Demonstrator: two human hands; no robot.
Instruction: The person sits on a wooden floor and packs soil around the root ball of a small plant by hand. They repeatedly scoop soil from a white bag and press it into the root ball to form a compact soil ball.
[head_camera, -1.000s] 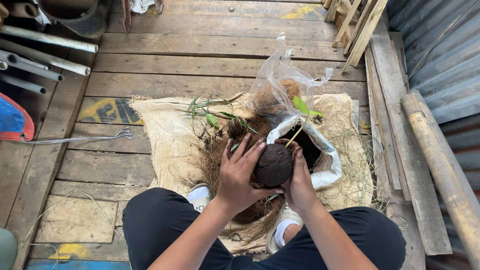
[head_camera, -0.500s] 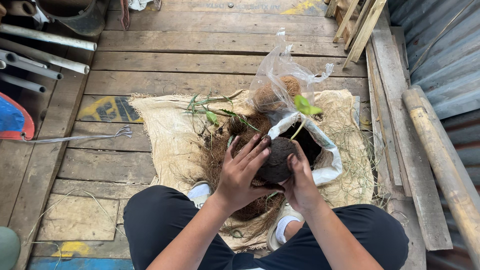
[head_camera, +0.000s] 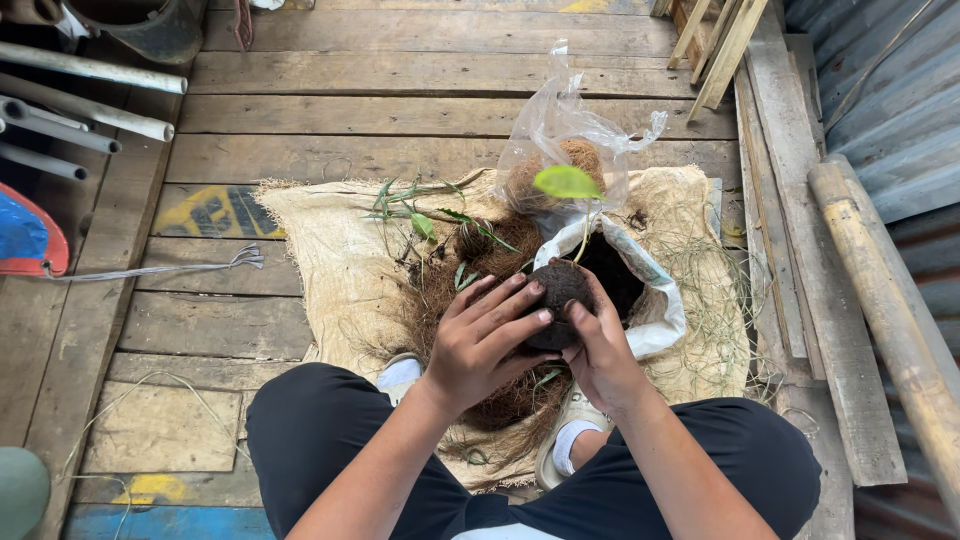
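I see my left hand (head_camera: 480, 345) and my right hand (head_camera: 600, 355) cupped together around a dark soil ball (head_camera: 557, 295), fingers (head_camera: 500, 300) clenched over its sides and top. The ball sits between both palms, raised just above my lap and right beside the open mouth of a white sack (head_camera: 655, 300) with dark soil inside. A thin stem rises from the ball and ends in a bright green leaf (head_camera: 567, 181). Under my hands lies a heap of brown coconut fibre (head_camera: 440, 290), spread on a burlap mat (head_camera: 320, 240) that covers the wooden plank floor (head_camera: 400, 110). A clear plastic bag (head_camera: 560, 120) holding more fibre stands behind the sack. Grey pipes (head_camera: 80, 110) lie at the far left, well apart from me.
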